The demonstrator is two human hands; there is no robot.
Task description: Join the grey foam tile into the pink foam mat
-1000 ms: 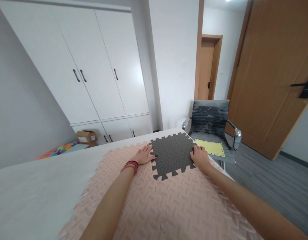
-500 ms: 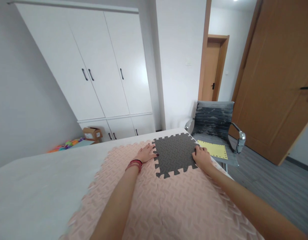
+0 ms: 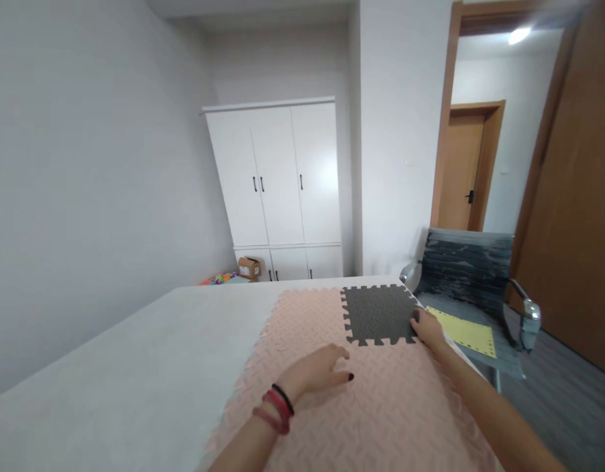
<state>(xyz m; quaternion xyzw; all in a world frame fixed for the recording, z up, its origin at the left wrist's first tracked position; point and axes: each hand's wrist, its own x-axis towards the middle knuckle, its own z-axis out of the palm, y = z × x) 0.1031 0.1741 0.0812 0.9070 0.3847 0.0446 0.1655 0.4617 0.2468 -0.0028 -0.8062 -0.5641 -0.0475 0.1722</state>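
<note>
A dark grey foam tile point(image 3: 378, 313) with jigsaw edges lies flat at the far right of the joined pink foam mat point(image 3: 371, 406). My left hand point(image 3: 319, 370) is over the pink mat, nearer than the grey tile, with thumb and fingers apart and nothing held. At the grey tile's right edge rests my right hand point(image 3: 427, 326), its fingers curled over the tile's rim. Whether those fingers pinch the tile is hidden. Dark and red bands circle my left wrist.
The white table point(image 3: 149, 354) extends left of the mat. Beyond its right edge, a dark chair point(image 3: 469, 272) holds a yellow foam tile point(image 3: 462, 331). A cardboard box point(image 3: 250, 267) and colourful items point(image 3: 218, 279) are near the white cabinet point(image 3: 282, 177).
My left hand has come back from the grey tile's left edge and lifted toward me. My right hand remains at the right edge. The camera view has tilted up and turned left.
</note>
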